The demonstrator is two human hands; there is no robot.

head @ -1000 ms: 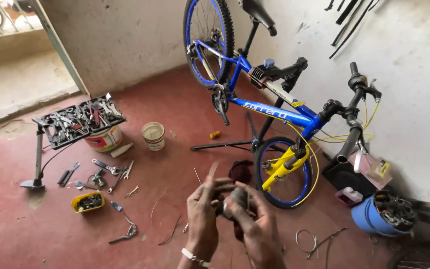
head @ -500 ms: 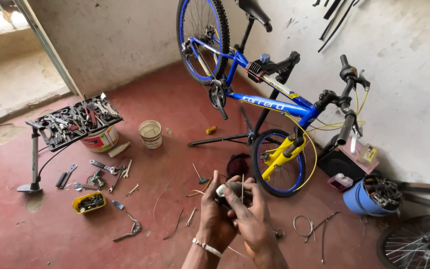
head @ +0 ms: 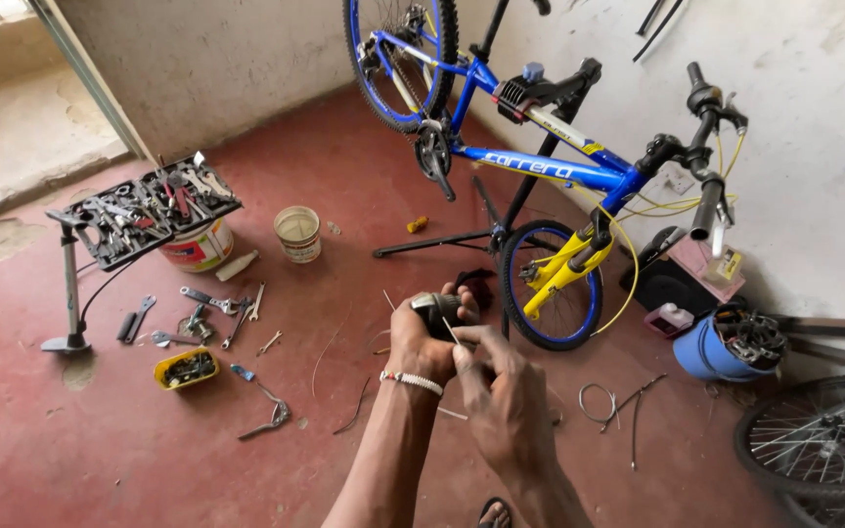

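Above the red floor, my left hand clenches a dark ribbed cylinder. My right hand pinches its thin wire.

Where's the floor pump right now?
In the head view, the floor pump stands upright at far left on the red floor, beside the tool tray.

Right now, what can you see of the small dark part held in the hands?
The small dark part is a stubby, roughly cylindrical piece, dark grey to black, metallic-looking. The left hand wraps it from below, held up above the red floor in front of the blue bicycle. A thin pale wire runs from it down to the right hand, whose fingers pinch it. Finer detail is hidden.
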